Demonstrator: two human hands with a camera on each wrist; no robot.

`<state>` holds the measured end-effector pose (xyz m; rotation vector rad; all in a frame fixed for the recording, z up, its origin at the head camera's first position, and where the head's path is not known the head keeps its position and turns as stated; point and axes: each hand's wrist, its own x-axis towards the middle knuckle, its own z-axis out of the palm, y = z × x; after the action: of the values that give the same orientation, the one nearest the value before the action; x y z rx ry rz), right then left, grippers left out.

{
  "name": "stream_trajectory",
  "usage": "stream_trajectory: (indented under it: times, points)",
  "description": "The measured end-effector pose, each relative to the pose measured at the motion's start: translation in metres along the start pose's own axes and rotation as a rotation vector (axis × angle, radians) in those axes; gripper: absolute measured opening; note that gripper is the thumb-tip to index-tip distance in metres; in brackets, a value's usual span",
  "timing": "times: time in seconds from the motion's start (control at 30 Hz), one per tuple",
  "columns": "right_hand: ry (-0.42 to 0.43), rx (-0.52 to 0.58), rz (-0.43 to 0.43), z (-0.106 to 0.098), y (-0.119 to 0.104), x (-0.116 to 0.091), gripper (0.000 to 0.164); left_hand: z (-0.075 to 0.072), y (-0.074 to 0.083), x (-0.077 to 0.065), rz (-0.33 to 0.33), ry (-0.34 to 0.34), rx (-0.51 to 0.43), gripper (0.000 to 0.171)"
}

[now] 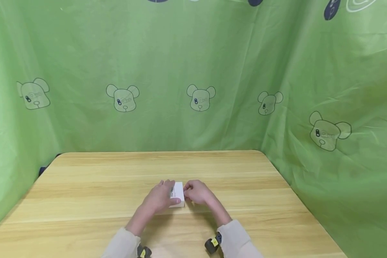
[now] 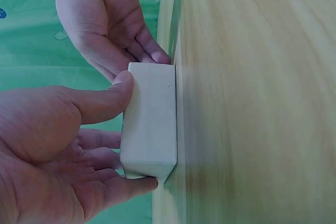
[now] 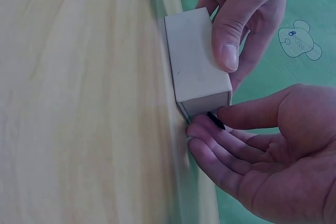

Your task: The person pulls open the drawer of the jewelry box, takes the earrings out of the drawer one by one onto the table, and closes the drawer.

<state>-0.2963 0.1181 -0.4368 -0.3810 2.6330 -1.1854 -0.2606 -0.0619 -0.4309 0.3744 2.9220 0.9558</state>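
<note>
A small white box with dark print on its top lies on the wooden table. My left hand grips it from the left, with the thumb along the near side and the fingers over and behind it. At the box's right end, my right hand pinches a short black tab between thumb and fingers. That tab sticks out from the end face of the box, where a thin outer edge frames an inner panel. The remaining right fingers are bent loosely beside the table surface.
The light wooden table has rounded far corners. Green curtains printed with bear heads hang behind it and along both sides. Black wrist devices with yellow marks sit at the cuffs of the pale sleeves.
</note>
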Motion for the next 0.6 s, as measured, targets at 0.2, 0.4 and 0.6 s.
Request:
stream_trajectory:
  times: [0.2,0.4,0.6]
  points:
    - [0.009,0.002,-0.003,0.0014,0.0041,0.002,0.011,0.0002,-0.0002,0.0,-0.005,-0.001,0.004,0.074]
    - [0.018,-0.008,-0.01,0.0017,0.0052,0.0024,0.01,0.0003,-0.0003,0.0002,0.01,0.011,0.007,0.073]
    - [0.019,-0.002,-0.004,0.0014,0.0046,0.0016,0.01,-0.0004,0.0006,-0.0003,0.019,0.013,0.015,0.072]
